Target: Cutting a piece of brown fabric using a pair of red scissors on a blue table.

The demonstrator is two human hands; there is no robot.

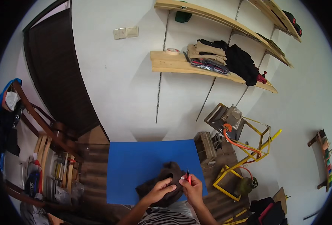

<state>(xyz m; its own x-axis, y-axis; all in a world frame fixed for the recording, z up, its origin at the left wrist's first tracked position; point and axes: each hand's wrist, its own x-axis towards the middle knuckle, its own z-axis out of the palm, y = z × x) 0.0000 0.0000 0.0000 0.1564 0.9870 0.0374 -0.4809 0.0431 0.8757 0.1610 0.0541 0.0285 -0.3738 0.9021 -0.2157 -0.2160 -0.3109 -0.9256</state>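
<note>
Dark brown cloth (151,186), perhaps a garment, lies bunched at the near edge of a blue tabletop (136,161). My left hand (161,190) is closed on the cloth, thumb on top, fingers partly hidden in the folds. Just to its right, my right hand (192,189) grips a slim red tool with a black pointed end (188,176), which sticks up past the fingers. The tool's exact kind is too small to make out. A tiny pale spot shows at my right fingertips, beside the cloth.
Wall shelves (169,65) ahead hold folded clothes (207,52) and a tape roll (172,51). Right of the table stand a wooden crate (205,148) and a yellow metal frame (229,170) with an orange hose. A cluttered rack (42,150) is at left, near a dark door (57,67).
</note>
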